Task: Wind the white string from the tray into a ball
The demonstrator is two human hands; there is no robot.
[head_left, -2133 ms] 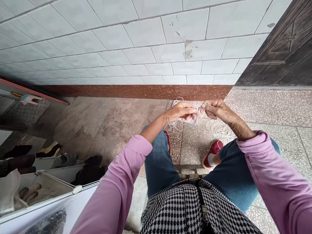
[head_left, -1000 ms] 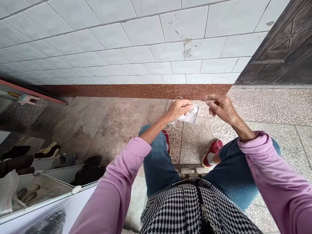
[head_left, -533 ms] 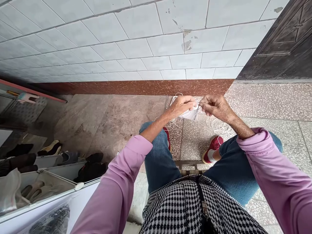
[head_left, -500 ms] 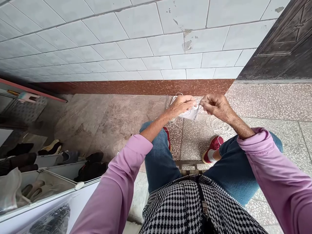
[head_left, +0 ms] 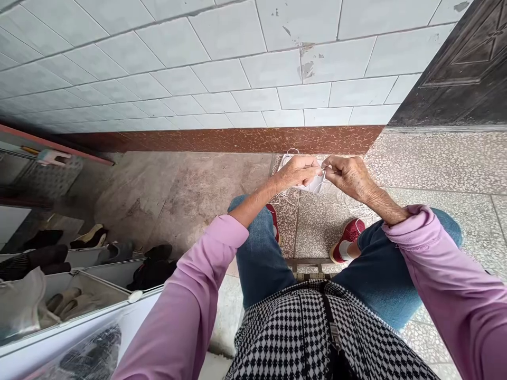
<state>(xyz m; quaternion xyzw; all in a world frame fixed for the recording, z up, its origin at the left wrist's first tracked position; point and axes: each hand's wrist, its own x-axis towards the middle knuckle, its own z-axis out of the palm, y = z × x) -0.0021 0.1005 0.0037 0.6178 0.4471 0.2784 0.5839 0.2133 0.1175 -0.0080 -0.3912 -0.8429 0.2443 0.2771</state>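
Observation:
Both hands meet in front of my knees, their fingertips almost touching. My left hand (head_left: pixel 300 171) is pinched on a thin white cord, most of it hidden by the fingers. My right hand (head_left: pixel 349 175) pinches the same cord a short way to the right. Below them on the floor lies a white flat tray or sheet (head_left: pixel 316 184), partly covered by my left hand, with cord on it. Loose loops of white cord (head_left: pixel 352 205) spread over the tiles under my right hand, and more strands lie near my left shoe.
A tiled wall (head_left: pixel 222 76) with a brown skirting stands ahead, and a dark door (head_left: pixel 467 79) at the right. Left of me is a rack of shoes (head_left: pixel 91 279). My red shoes (head_left: pixel 350 235) rest on the speckled floor (head_left: pixel 317 232).
My hands have drawn closer together, so less of the cord shows between the fingertips. The view has shifted slightly.

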